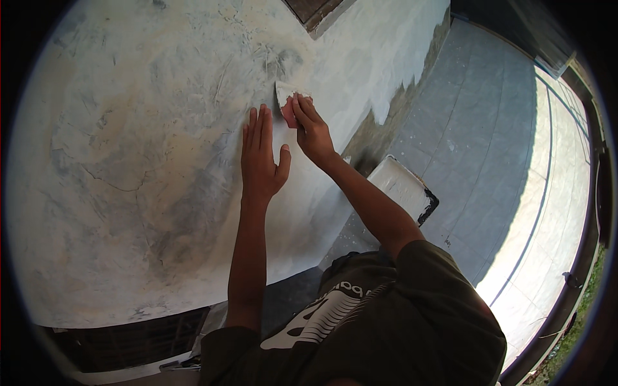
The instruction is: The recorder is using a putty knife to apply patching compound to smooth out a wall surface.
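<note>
My left hand (262, 154) lies flat on the white, mottled plastered wall (116, 128), its fingers stretched out and pointing up. A little to the right and higher, my right hand (310, 128) grips a putty knife (288, 100) with a pink, paint-smeared handle and a pale, coated blade, which is held against the wall. Hairline cracks and grey patches show across the surface. To the right of my hands the white coating ends in a ragged edge over bare grey-brown render (425, 64).
A paint tray (400, 180) with a dark-edged corner rests below my right arm on the grey tiled floor (476, 128). Sunlight covers the floor's outer strip, bordered by grass (573, 347). A dark-framed opening (315, 13) is above; another dark opening (122, 347) is at lower left.
</note>
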A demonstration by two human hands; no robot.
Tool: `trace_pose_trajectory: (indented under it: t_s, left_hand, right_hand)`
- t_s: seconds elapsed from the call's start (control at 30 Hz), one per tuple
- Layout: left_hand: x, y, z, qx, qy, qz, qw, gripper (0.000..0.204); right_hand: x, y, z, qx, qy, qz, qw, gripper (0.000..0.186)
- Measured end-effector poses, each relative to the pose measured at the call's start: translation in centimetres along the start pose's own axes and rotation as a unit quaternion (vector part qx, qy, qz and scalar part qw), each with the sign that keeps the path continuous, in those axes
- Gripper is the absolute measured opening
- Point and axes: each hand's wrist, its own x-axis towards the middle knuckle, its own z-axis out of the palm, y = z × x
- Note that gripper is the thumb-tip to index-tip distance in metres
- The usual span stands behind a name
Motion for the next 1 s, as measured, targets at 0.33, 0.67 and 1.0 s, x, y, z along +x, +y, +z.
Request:
trace_pose_trajectory:
  t_s: [0.33,0.67,1.0]
  left_hand:
    - [-1.1,-0.3,1.4,0.092,-0.052,-0.014,0.994,0.076]
    - [-2.1,0.0,1.5,-0.026,0.054,0.009,0.998,0.075]
    - [-1.9,0.2,1.8,-0.09,0.067,0.006,0.994,0.075]
  right_hand:
    - [3.7,0.8,-2.7,0.059,0.116,0.073,0.989,0.048]
    - [-1.1,-2.5,2.3,0.07,-0.032,-0.042,0.996,0.064]
    - [-2.6,0.2,-2.9,0.117,0.016,0.13,0.984,0.054]
